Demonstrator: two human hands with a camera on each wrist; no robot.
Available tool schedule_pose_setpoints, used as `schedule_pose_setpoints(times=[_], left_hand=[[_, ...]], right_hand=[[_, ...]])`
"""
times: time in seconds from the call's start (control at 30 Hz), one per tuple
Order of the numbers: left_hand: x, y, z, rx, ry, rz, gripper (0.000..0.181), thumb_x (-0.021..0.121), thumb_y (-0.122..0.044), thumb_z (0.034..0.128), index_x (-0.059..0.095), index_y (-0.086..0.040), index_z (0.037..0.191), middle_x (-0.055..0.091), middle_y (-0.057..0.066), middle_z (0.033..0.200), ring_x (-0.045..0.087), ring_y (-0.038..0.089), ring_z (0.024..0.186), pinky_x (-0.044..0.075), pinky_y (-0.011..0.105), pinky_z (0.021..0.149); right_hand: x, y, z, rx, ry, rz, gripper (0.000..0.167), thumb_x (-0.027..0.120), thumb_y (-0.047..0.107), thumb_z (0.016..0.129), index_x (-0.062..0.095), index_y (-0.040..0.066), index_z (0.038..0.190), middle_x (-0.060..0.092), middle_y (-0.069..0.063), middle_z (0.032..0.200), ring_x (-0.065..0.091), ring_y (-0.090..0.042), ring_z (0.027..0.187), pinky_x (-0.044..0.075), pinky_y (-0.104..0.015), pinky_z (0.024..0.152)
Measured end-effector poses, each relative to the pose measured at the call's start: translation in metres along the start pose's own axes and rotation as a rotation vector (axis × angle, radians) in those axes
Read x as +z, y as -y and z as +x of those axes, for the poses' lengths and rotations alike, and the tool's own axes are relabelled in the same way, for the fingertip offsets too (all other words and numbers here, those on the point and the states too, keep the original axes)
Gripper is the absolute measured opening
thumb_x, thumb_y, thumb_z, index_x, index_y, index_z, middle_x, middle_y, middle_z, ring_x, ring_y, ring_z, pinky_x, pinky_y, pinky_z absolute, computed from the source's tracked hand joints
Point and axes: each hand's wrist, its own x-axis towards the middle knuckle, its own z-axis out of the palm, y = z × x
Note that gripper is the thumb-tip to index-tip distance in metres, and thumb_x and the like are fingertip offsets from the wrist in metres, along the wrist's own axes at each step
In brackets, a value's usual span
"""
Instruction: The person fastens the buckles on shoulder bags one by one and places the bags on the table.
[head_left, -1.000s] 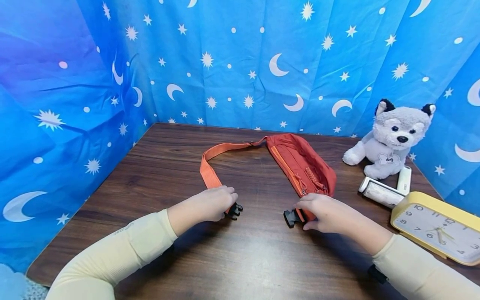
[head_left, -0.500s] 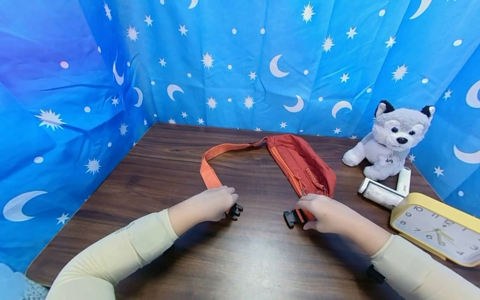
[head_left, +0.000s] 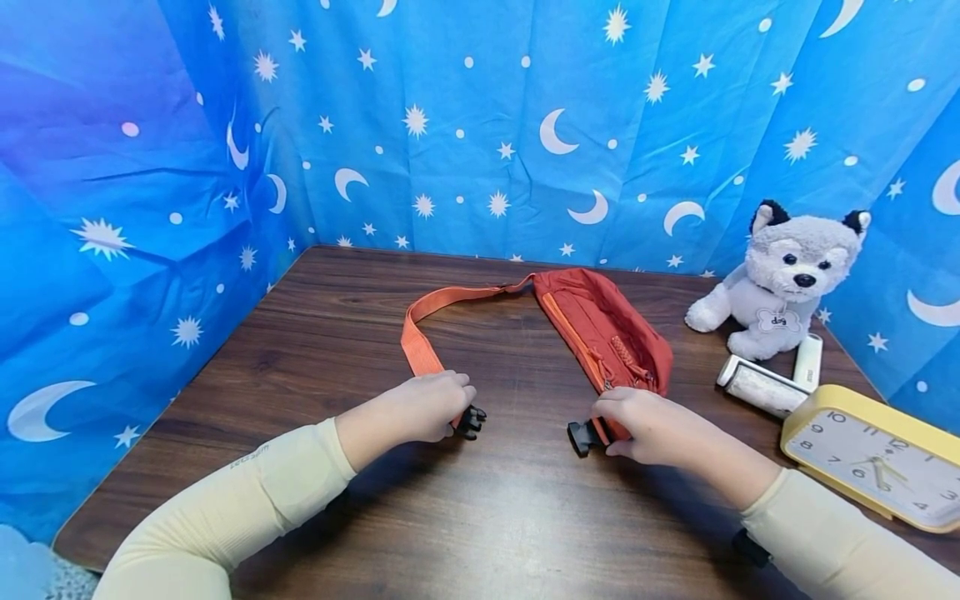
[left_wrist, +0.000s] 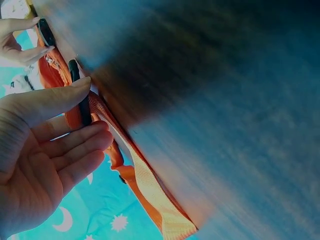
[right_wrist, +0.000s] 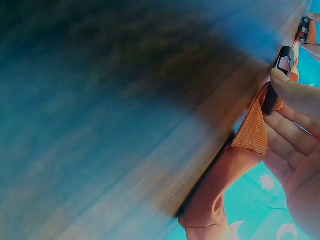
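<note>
A rust-red waist bag (head_left: 600,325) lies on the dark wooden table, its orange strap (head_left: 423,354) curving out to the left. In the head view my left hand (head_left: 423,407) pinches the black prong half of the buckle (head_left: 471,422) at the strap's end. My right hand (head_left: 660,429) holds the black socket half (head_left: 581,437) by the bag's near end. The two buckle halves are apart, facing each other across a gap. Both wrist views show thumb and fingers gripping: the prong half (left_wrist: 84,107) on the left, the socket half (right_wrist: 272,95) on the right.
At the right sit a grey-and-white plush husky (head_left: 795,267), a white cylindrical object (head_left: 765,386), a small pale stick-like item (head_left: 808,362) and a yellow clock (head_left: 877,458). A blue star-and-moon cloth (head_left: 480,125) hangs behind the table (head_left: 517,517).
</note>
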Motion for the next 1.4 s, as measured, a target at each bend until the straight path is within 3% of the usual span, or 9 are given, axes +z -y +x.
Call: schedule_pose_setpoints(times=[0.3, 0.53, 0.87, 1.4], left_hand=[[-0.0003, -0.0003, -0.0003, 0.008, -0.006, -0.003, 0.029, 0.081, -0.013, 0.0714, 0.057, -0.014, 0.086, 0.046, -0.004, 0.081, 0.049, 0.014, 0.077, 0.043, 0.029, 0.067], [0.0014, 0.0021, -0.0017, 0.049, -0.069, -0.005, 0.027, 0.080, -0.012, 0.0713, 0.057, -0.013, 0.084, 0.045, -0.004, 0.078, 0.048, 0.014, 0.074, 0.042, 0.028, 0.065], [-0.0001, 0.0027, -0.0046, 0.056, -0.135, 0.004, 0.024, 0.076, -0.013, 0.0737, 0.053, -0.013, 0.081, 0.043, -0.003, 0.077, 0.044, 0.014, 0.071, 0.039, 0.030, 0.060], [0.0017, 0.0033, -0.0051, 0.065, -0.230, 0.002, 0.025, 0.076, -0.023, 0.0771, 0.053, -0.014, 0.079, 0.042, -0.005, 0.074, 0.045, 0.012, 0.070, 0.040, 0.026, 0.059]], right_hand=[[0.0015, -0.0001, -0.0007, -0.020, -0.033, 0.017, 0.038, 0.081, 0.011, 0.071, 0.063, 0.005, 0.104, 0.059, -0.001, 0.096, 0.058, -0.016, 0.090, 0.049, -0.037, 0.077], [0.0008, 0.0009, -0.0011, -0.014, -0.063, 0.027, 0.038, 0.082, 0.011, 0.068, 0.062, 0.007, 0.100, 0.058, -0.001, 0.094, 0.055, -0.014, 0.083, 0.049, -0.035, 0.070], [-0.0022, 0.0026, -0.0012, 0.009, -0.081, 0.044, 0.038, 0.082, 0.013, 0.068, 0.061, 0.008, 0.099, 0.057, 0.000, 0.095, 0.054, -0.014, 0.085, 0.048, -0.037, 0.073], [-0.0032, -0.0013, -0.0013, -0.051, -0.202, 0.025, 0.038, 0.082, 0.015, 0.068, 0.061, 0.007, 0.098, 0.057, 0.001, 0.094, 0.055, -0.014, 0.087, 0.048, -0.036, 0.073]])
